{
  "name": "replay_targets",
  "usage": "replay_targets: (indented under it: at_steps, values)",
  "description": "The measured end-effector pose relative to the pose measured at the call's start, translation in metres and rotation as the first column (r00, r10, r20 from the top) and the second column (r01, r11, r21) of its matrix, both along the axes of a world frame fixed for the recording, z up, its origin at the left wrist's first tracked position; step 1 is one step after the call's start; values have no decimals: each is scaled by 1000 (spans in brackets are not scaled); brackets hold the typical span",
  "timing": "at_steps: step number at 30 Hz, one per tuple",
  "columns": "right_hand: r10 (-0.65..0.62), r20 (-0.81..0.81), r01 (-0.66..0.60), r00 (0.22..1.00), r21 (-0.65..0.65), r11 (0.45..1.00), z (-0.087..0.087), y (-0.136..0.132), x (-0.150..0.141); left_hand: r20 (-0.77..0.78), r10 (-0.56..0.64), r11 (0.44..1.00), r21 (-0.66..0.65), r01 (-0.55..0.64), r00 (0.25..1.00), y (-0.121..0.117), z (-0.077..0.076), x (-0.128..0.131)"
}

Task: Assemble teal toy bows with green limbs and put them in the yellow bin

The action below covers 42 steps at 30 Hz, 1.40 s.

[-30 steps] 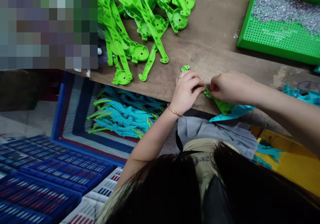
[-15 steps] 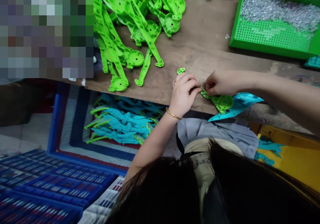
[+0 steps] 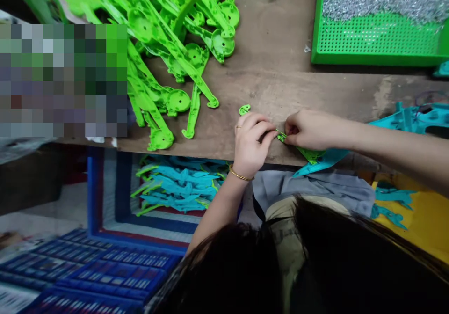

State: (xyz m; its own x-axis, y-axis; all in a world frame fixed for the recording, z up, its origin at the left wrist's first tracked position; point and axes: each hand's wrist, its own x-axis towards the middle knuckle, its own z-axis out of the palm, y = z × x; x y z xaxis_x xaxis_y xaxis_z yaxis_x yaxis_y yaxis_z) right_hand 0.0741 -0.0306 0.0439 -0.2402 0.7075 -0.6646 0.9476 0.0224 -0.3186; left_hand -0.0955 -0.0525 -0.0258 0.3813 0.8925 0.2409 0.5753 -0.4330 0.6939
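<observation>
My left hand (image 3: 251,142) and my right hand (image 3: 307,129) meet at the near edge of a brown wooden table (image 3: 280,84). Both are closed in a pinch on the thin end of a green plastic part (image 3: 308,154), which lies over a teal plastic part (image 3: 321,160) sticking out past the table edge. A ring and a gold bracelet are on my left hand. One small green piece (image 3: 244,109) lies on the table just beyond my left fingers.
A big heap of green plastic arms (image 3: 168,56) covers the table's far left. A green perforated tray (image 3: 379,38) with small metal pins stands at the far right. Teal parts (image 3: 417,117) lie at right. Below the table are a bin of teal-green pieces (image 3: 178,183) and blue crates (image 3: 105,267).
The view has shifted, so the table sits lower in the picture. My hands stay pinched together on the green part, and less of it shows from under my right hand.
</observation>
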Motion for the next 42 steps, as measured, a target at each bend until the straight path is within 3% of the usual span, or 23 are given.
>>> replay_targets:
  at_steps: [4, 8, 12, 16, 20, 22, 26, 29, 31, 37, 39, 42]
  values:
    - [1, -54, -1, 999, 4, 1000, 2, -3, 9, 2, 7, 999, 40, -7, 1000, 1, 0, 0]
    - [-62, -48, 73, 997, 286, 956, 2, -37, 23, -9, -1, 999, 43, 2, 1000, 3, 0, 1]
    - [100, 47, -110, 994, 383, 917, 0, -74, 27, -14, 9, 997, 70, -8, 1000, 4, 1, 0]
    - [243, 156, -288, 957, 471, 833, -4, -85, 25, -85, -2, 988, 154, 15, 996, -12, 3, 3]
    - [328, 156, -356, 932, 574, 737, -6, -86, 29, -140, -130, 959, 236, 160, 982, -39, 0, 10]
    - [344, 135, -354, 929, 594, 722, -7, -89, 32, -139, -141, 954, 246, 172, 980, -48, -4, 12]
    - [267, 63, -255, 962, 566, 784, -12, -94, 34, -160, -176, 946, 244, 212, 971, -49, -8, 10]
    - [120, -23, -94, 992, 482, 871, -15, -92, 36, -230, -190, 945, 221, 241, 954, -47, -7, 6]
    - [4, -74, 29, 997, 439, 898, -14, -89, 39, -269, -185, 944, 217, 247, 945, -47, -6, 5]
    - [-274, -90, 288, 958, 334, 897, -5, -85, 56, -270, -202, 944, 204, 261, 942, -48, -5, 5]
    - [-293, -78, 302, 953, 327, 895, -3, -87, 58, -270, -214, 943, 194, 270, 939, -48, -5, 5]
    - [-256, 43, 220, 966, 383, 897, -3, -88, 56, -276, -217, 944, 183, 273, 936, -47, -5, 4]
